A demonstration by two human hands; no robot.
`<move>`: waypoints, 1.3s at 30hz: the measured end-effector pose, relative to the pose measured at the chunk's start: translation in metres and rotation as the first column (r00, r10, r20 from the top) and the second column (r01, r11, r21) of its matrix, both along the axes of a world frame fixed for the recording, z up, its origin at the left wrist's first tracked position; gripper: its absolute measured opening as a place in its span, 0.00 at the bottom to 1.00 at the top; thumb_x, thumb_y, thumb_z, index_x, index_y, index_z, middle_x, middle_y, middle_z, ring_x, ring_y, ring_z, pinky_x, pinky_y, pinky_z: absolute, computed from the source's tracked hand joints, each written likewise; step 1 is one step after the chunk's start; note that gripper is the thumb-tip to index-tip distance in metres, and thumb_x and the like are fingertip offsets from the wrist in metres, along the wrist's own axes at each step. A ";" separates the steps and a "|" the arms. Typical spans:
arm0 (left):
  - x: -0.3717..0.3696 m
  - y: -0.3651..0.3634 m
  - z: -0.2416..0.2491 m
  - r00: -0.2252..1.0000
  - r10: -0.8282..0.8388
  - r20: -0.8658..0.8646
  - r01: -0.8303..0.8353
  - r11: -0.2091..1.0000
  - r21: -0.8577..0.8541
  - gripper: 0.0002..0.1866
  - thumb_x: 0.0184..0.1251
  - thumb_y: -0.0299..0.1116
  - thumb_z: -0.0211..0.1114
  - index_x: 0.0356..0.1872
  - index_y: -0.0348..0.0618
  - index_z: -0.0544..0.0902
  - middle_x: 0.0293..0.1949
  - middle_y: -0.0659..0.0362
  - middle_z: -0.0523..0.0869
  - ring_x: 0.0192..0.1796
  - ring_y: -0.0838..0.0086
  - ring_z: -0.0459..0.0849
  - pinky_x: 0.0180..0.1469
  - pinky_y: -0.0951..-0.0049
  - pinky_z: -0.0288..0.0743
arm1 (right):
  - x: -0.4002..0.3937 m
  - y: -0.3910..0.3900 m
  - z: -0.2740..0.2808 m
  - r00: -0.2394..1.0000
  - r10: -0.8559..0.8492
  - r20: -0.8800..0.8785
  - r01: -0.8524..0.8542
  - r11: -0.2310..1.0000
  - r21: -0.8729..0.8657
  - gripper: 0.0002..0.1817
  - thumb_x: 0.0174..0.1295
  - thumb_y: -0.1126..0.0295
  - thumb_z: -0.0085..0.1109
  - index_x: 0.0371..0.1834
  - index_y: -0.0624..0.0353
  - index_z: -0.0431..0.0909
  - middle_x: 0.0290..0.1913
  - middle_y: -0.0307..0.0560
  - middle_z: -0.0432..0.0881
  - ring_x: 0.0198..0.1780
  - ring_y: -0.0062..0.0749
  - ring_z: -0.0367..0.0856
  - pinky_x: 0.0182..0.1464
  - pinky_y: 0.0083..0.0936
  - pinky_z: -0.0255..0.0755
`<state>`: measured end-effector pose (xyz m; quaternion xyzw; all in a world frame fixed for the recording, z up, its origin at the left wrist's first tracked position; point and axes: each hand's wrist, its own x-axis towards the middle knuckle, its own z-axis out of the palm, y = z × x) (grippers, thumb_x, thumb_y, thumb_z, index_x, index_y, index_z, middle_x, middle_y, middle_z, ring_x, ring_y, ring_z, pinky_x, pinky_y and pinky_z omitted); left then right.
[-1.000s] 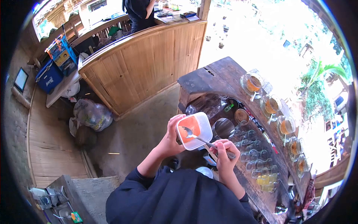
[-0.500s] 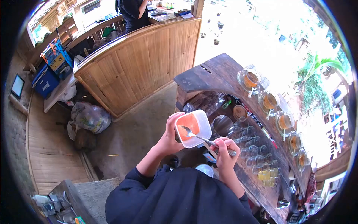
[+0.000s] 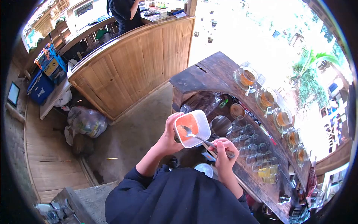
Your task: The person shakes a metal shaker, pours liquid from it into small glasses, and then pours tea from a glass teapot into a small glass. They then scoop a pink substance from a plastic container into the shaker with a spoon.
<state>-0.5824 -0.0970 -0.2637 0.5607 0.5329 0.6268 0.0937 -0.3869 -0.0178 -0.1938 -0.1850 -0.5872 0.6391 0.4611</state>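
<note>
A square clear plastic container (image 3: pixel 202 128) is tilted in my left hand (image 3: pixel 169 136), whose fingers wrap round its left side. Orange powder (image 3: pixel 185 123) lies heaped against that side of it. My right hand (image 3: pixel 225 153) grips the handle of a metal spoon (image 3: pixel 205 141), and the spoon's bowl rests in the powder. To the right, glass cups of amber drink (image 3: pixel 267 99) on saucers stand in a row along the wooden counter (image 3: pixel 214 69). On the shelf below them are several empty glass cups (image 3: pixel 244 134) and a few with yellow liquid (image 3: pixel 267 172).
A round tray or lid (image 3: pixel 220 126) and a green bottle (image 3: pixel 223 103) lie on the shelf. A bamboo-fronted counter (image 3: pixel 138 67) stands ahead, with a person in dark clothes (image 3: pixel 125 15) behind it. Plastic bags (image 3: pixel 86 121) sit on the floor near a blue cooler (image 3: pixel 41 87).
My view has shifted slightly, so the surroundings sit a little further left. Both hands keep their hold, and the spoon stays in the powder with hardly any movement.
</note>
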 end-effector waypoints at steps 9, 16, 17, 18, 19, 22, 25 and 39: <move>0.000 0.003 -0.001 0.999 -0.031 0.012 0.031 0.999 0.008 0.56 0.38 0.28 0.81 0.68 0.46 0.50 0.64 0.48 0.62 0.68 0.56 0.62 0.68 0.59 0.58 | -0.001 0.000 -0.004 0.999 -0.005 -0.044 0.002 0.999 -0.054 0.10 0.67 0.77 0.52 0.27 0.69 0.76 0.33 0.54 0.81 0.30 0.30 0.81 0.34 0.24 0.77; 0.002 -0.001 -0.002 0.999 -0.040 0.018 0.041 0.999 -0.018 0.56 0.38 0.29 0.81 0.68 0.46 0.50 0.64 0.48 0.62 0.67 0.56 0.63 0.68 0.60 0.59 | 0.000 0.005 -0.004 0.998 -0.011 -0.054 0.002 0.985 -0.172 0.12 0.68 0.75 0.51 0.26 0.67 0.76 0.32 0.53 0.81 0.29 0.30 0.80 0.33 0.25 0.77; 0.002 -0.001 -0.001 0.999 -0.038 0.018 0.039 0.999 -0.017 0.56 0.38 0.29 0.81 0.68 0.46 0.50 0.64 0.48 0.62 0.67 0.56 0.63 0.68 0.60 0.59 | 0.001 0.005 -0.004 0.998 -0.015 -0.060 0.003 0.982 -0.190 0.11 0.68 0.75 0.51 0.27 0.67 0.76 0.32 0.54 0.81 0.29 0.30 0.80 0.33 0.25 0.77; 0.002 -0.002 0.000 0.999 -0.033 0.003 0.033 0.999 -0.005 0.56 0.38 0.29 0.81 0.68 0.46 0.50 0.64 0.48 0.62 0.67 0.56 0.63 0.68 0.60 0.60 | 0.000 0.005 -0.003 0.998 -0.012 -0.060 0.001 0.982 -0.189 0.11 0.68 0.75 0.51 0.27 0.67 0.76 0.32 0.54 0.81 0.29 0.30 0.80 0.33 0.25 0.77; 0.002 -0.003 0.000 1.000 -0.028 -0.011 0.028 1.000 0.007 0.56 0.38 0.29 0.81 0.68 0.45 0.50 0.64 0.49 0.62 0.67 0.56 0.63 0.67 0.60 0.60 | -0.001 0.004 -0.003 0.998 -0.006 -0.063 -0.006 0.983 -0.183 0.12 0.68 0.74 0.51 0.26 0.67 0.76 0.31 0.53 0.81 0.29 0.30 0.80 0.33 0.25 0.76; 0.002 -0.005 -0.001 1.000 -0.025 0.003 0.025 1.000 -0.012 0.56 0.39 0.28 0.80 0.68 0.45 0.50 0.64 0.49 0.62 0.67 0.57 0.64 0.67 0.60 0.60 | -0.001 0.003 -0.003 0.998 -0.006 -0.069 -0.007 0.982 -0.187 0.12 0.68 0.74 0.52 0.26 0.67 0.75 0.31 0.53 0.81 0.28 0.30 0.80 0.32 0.24 0.76; 0.003 -0.006 0.001 0.999 -0.038 0.016 0.038 0.999 -0.007 0.55 0.40 0.27 0.80 0.68 0.45 0.49 0.64 0.48 0.62 0.67 0.57 0.63 0.67 0.60 0.60 | 0.000 0.003 0.000 0.996 -0.027 -0.080 0.009 0.976 -0.217 0.12 0.68 0.73 0.52 0.26 0.67 0.75 0.30 0.52 0.80 0.28 0.31 0.80 0.31 0.24 0.76; 0.002 -0.005 -0.004 0.975 -0.027 0.221 0.087 0.960 -0.265 0.55 0.45 0.32 0.78 0.70 0.40 0.46 0.62 0.47 0.64 0.67 0.62 0.65 0.68 0.61 0.59 | 0.060 0.035 -0.024 0.880 -0.473 0.035 0.473 0.881 0.019 0.11 0.68 0.73 0.52 0.30 0.68 0.78 0.34 0.50 0.82 0.33 0.30 0.81 0.36 0.23 0.78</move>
